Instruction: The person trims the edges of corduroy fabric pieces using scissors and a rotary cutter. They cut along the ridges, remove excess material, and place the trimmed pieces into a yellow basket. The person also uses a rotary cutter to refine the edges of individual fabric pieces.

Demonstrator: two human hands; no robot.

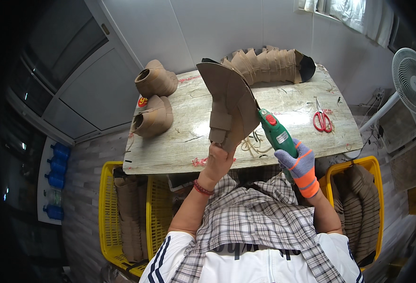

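My bare left hand is closed round the lower end of a brown fabric boot upper, which it lifts above the table. A grey-and-orange glove covers my right hand, whose fingers wrap round a green handheld electric trimmer with a red switch. The trimmer's tip meets the right edge of the boot upper, or lies very close to it; the exact contact is too small to tell. Red-handled scissors lie on the tabletop to the right of the trimmer.
On the pale wooden table, stacked brown uppers stand at the left and a long nested row lies at the back. Yellow baskets flank me. A white fan stands right; thread scraps litter the tabletop.
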